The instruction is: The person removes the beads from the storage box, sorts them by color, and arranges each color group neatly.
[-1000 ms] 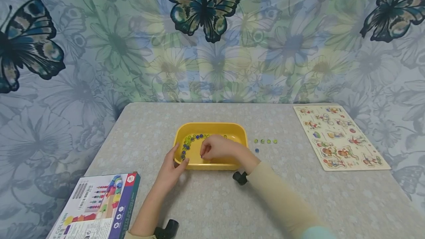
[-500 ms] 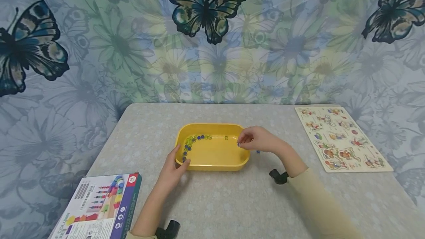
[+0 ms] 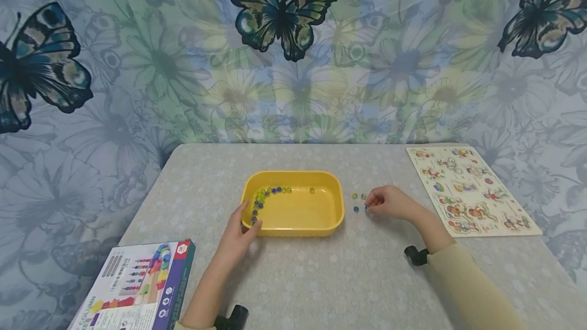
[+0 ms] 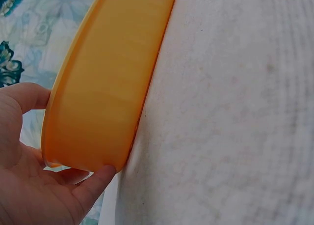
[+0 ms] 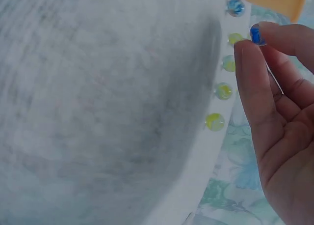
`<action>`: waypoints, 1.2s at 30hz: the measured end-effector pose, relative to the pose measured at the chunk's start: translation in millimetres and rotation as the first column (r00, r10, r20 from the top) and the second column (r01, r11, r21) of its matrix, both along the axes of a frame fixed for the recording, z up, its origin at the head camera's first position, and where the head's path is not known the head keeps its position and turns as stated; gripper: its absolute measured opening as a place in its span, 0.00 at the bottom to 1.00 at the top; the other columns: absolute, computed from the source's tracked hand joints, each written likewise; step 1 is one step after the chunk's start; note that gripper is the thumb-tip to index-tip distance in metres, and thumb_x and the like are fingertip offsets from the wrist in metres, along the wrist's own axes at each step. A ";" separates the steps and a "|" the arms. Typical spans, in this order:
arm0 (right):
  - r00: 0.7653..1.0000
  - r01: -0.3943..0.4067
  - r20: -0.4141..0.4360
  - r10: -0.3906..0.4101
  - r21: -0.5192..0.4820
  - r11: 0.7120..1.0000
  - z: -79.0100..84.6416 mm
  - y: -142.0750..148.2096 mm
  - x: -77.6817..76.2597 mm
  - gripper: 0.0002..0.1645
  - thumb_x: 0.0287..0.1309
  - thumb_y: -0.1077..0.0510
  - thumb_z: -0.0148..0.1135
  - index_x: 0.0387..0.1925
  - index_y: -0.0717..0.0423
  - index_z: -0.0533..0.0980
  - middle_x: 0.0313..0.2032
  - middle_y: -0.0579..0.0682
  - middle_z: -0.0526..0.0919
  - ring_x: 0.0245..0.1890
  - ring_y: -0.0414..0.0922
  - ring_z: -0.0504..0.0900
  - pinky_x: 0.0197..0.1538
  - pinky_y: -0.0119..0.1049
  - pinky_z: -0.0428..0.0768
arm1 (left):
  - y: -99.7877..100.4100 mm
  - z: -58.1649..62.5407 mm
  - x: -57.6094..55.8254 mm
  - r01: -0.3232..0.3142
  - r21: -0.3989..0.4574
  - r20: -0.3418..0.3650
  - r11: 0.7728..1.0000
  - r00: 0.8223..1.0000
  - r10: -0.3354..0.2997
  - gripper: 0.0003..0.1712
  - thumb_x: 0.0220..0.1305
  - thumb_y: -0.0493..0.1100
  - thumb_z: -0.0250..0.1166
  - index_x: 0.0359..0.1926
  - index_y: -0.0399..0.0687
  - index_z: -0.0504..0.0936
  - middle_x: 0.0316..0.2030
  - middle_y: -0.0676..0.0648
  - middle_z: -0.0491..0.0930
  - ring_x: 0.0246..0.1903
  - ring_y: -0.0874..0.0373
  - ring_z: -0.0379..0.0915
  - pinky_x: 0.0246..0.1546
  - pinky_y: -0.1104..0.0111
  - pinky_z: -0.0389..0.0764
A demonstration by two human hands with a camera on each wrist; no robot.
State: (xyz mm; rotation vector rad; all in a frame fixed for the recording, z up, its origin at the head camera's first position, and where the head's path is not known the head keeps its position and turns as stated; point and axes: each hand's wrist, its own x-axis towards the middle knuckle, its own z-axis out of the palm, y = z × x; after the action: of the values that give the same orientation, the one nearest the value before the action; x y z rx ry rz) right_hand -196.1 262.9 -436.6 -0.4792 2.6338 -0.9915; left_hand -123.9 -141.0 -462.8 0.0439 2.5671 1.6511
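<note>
My left hand (image 3: 239,233) holds the left end of a yellow tray (image 3: 302,213); in the left wrist view its fingers grip the rim and lower edge of the tray wall (image 4: 103,82). Blue and yellow-green marbles (image 3: 260,199) lie in a curve along the tray's left and back walls, with a lone one (image 3: 312,191) further right. Right of the tray, my right hand (image 3: 392,202) pinches a blue marble (image 5: 255,34) between thumb and fingertip, close to the tabletop. Near it are another blue marble (image 3: 356,209) and a row of yellow-green marbles (image 5: 223,91), partly hidden by the hand in the head view.
A cream board with small pictures (image 3: 472,187) lies at the table's right side. On the front left is a toy box (image 3: 133,284). A butterfly-patterned cloth (image 3: 293,90) hangs behind the table (image 3: 316,279).
My right hand has moved from inside the tray, over its right wall, to the table on the right, carrying the blue marble. The left hand keeps its hold on the tray.
</note>
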 end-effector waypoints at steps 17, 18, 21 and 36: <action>0.999 0.045 0.003 -0.046 0.126 0.991 -16.3 -8.1 -8.3 0.03 0.51 0.63 0.66 0.30 0.54 0.79 0.26 0.45 0.78 0.26 0.42 0.73 0.32 0.33 0.76 | 1.0 1.3 -1.2 -0.009 -0.032 0.014 0.999 1.000 0.010 0.43 0.65 0.51 0.58 0.73 0.49 0.45 0.70 0.39 0.44 0.68 0.41 0.44 0.62 0.51 0.62; 0.999 0.043 0.001 -0.044 0.126 0.991 -16.4 -8.4 -8.2 0.03 0.51 0.63 0.66 0.30 0.54 0.79 0.26 0.45 0.78 0.26 0.42 0.73 0.32 0.33 0.76 | 1.1 1.4 -1.1 -0.010 -0.033 0.015 0.999 1.000 0.011 0.43 0.65 0.51 0.58 0.73 0.50 0.45 0.71 0.39 0.44 0.68 0.41 0.44 0.62 0.51 0.62; 0.999 0.048 0.001 -0.049 0.125 0.991 -16.5 -9.7 -7.4 0.03 0.51 0.63 0.66 0.30 0.54 0.79 0.25 0.45 0.78 0.26 0.42 0.73 0.32 0.34 0.76 | 1.1 1.3 -0.9 -0.012 -0.032 0.018 0.999 1.000 0.012 0.43 0.65 0.50 0.58 0.73 0.50 0.45 0.71 0.38 0.44 0.68 0.40 0.44 0.62 0.51 0.62; 0.994 0.073 -0.082 -0.068 0.061 0.995 7.2 -17.3 -1.3 0.13 0.54 0.58 0.65 0.40 0.59 0.79 0.27 0.47 0.77 0.27 0.43 0.73 0.30 0.35 0.75 | 1.5 2.1 1.4 -0.009 -0.010 0.020 1.000 1.000 0.009 0.44 0.65 0.52 0.58 0.73 0.51 0.45 0.71 0.39 0.43 0.68 0.40 0.45 0.61 0.51 0.64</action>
State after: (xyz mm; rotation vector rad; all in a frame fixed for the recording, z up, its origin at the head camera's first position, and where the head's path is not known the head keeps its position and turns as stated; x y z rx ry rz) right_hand -197.4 245.6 -429.4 -0.4217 2.7621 -0.9237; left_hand -122.4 -139.5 -460.7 0.0148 2.5637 1.6336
